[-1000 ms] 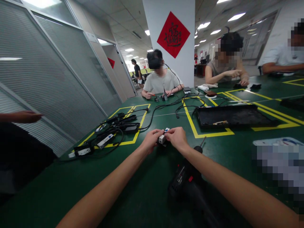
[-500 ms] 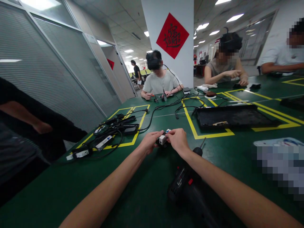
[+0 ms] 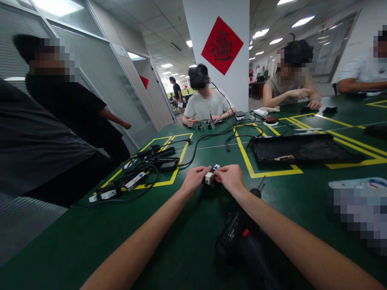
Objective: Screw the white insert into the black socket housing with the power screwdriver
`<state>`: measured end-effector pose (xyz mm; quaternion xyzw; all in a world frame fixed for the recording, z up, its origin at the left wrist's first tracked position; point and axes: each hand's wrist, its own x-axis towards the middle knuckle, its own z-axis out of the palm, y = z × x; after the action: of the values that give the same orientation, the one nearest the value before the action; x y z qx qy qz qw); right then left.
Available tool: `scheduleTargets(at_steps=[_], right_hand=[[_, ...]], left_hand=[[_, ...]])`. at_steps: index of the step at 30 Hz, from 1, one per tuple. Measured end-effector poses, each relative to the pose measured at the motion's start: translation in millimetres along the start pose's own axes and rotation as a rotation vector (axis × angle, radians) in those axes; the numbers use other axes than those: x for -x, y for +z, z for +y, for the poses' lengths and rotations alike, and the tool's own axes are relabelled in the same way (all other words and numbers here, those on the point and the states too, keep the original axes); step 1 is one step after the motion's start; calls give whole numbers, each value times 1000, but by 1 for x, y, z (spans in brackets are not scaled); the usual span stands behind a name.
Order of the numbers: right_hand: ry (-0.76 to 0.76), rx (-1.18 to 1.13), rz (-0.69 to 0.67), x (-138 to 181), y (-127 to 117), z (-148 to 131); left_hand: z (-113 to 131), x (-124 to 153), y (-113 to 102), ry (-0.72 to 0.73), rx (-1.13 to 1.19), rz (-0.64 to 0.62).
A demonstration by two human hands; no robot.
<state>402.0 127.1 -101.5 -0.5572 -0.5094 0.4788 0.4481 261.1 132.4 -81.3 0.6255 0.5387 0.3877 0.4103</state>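
Note:
A small black device with a white block at its near end (image 3: 209, 178) and a white-and-blue piece on its far side is between my two hands, low over the green table. My left hand (image 3: 194, 179) grips its left side, with the thumb along the top. On the right, my right hand (image 3: 232, 178) has thumb and fingertips pinched together at the device's right edge, beside the white-and-blue piece. My fingers hide much of the device, so its exact kind is unclear. Under my right forearm lies a black cordless screwdriver (image 3: 234, 233) with a red button, its bit pointing away.
Black adapters and cables (image 3: 165, 164) lie bundled within yellow tape at the left. A shallow black tray (image 3: 302, 150) stands at the right, beyond a blurred pale item (image 3: 356, 209). Several people sit across the table; others stand or walk at the left.
At the left, a person in black has come further into view. My view has shifted slightly, and my right fingertips sit a little farther from the white block. Both hands stay at the device.

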Motion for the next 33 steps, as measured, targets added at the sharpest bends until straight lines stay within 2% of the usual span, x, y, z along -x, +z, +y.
scheduleTargets(at_steps=[3, 6, 11, 20, 25, 33], right_hand=[[-5, -7, -1, -1, 0, 3], [-14, -9, -4, -2, 0, 6], [-30, -12, -1, -1, -1, 6], [-30, 0, 9, -1, 0, 6], [-24, 29, 20, -1, -1, 6], [24, -21, 12, 3, -2, 2]], left_hand=[[5, 0, -4, 78, -69, -27], [11, 0, -13, 130, -129, -112], [9, -3, -19, 141, -80, -245], [-1, -9, -15, 151, -43, -220], [1, -7, -15, 97, -33, -207], [1, -7, -5, -61, -53, -44]])
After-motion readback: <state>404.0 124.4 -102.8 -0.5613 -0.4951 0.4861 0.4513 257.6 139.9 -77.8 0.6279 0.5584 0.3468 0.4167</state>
